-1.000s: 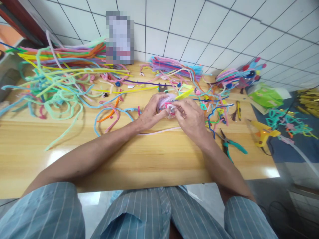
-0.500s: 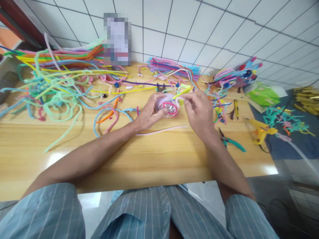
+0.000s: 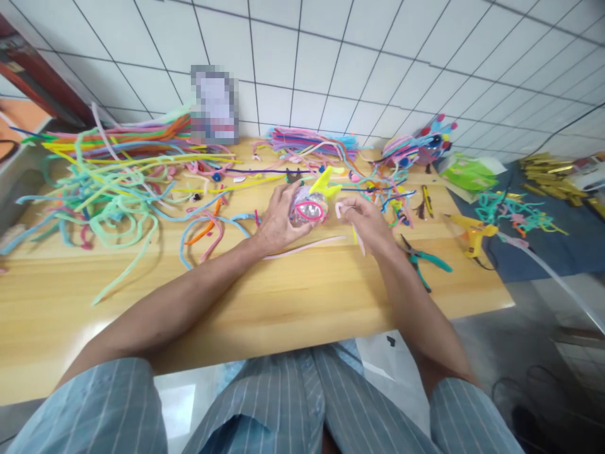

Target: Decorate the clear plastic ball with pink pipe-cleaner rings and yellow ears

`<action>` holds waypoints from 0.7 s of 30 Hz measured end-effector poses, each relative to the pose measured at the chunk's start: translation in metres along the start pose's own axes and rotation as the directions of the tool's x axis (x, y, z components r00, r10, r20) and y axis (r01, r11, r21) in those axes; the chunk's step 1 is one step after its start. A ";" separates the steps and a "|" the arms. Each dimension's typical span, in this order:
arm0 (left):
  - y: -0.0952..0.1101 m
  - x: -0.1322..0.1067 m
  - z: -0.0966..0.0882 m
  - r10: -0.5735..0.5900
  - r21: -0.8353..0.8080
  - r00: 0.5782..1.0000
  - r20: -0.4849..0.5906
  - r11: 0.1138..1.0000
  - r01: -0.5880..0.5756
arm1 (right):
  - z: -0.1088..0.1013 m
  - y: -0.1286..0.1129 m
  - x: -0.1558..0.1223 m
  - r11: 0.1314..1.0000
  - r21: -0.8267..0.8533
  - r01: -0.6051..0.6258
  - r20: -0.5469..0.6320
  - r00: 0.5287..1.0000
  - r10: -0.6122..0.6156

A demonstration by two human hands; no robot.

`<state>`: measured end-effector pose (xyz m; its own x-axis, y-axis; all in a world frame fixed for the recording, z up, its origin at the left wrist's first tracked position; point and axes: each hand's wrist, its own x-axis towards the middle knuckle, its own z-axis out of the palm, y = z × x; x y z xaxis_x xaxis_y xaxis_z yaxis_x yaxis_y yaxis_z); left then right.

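Note:
My left hand point(image 3: 278, 217) is curled round a small round craft piece point(image 3: 309, 209) with a shiny silver middle, a pink rim and a yellow pipe-cleaner part sticking up from it. Just to its right, my right hand point(image 3: 366, 221) pinches a short pale pink pipe cleaner point(image 3: 341, 209) whose end hangs down below the fingers. A long pale pink pipe cleaner point(image 3: 307, 247) lies flat on the wooden table point(image 3: 283, 296) under both hands.
Heaps of coloured pipe cleaners point(image 3: 108, 183) cover the left and back of the table. Teal-handled pliers point(image 3: 423, 260) and a yellow glue gun point(image 3: 470, 233) lie to the right. A blue mat point(image 3: 558, 246) holds more pieces. A tiled wall point(image 3: 359, 63) stands behind.
My right hand has drawn away from the craft piece to the right and lowered, now holding a pink pipe cleaner. The view has tilted up a little.

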<state>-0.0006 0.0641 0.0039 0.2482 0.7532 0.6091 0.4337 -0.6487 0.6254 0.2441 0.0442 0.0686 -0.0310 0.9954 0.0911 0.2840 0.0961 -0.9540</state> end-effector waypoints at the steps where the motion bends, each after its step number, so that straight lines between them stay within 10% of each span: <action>1: 0.002 0.000 -0.001 -0.002 0.020 1.000 0.011 1.000 0.002 | 0.004 0.002 -0.003 0.998 0.056 -0.034 0.019 0.999 0.033; 21: -0.001 -0.003 -0.004 -0.019 -0.017 0.987 0.163 1.000 0.022 | 0.023 0.016 -0.010 0.950 0.277 0.143 -0.042 0.990 -0.137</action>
<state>-0.0050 0.0619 0.0031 0.3777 0.7729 0.5099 0.4241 -0.6340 0.6467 0.2268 0.0357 0.0456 -0.0294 0.9721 0.2326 0.0003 0.2327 -0.9725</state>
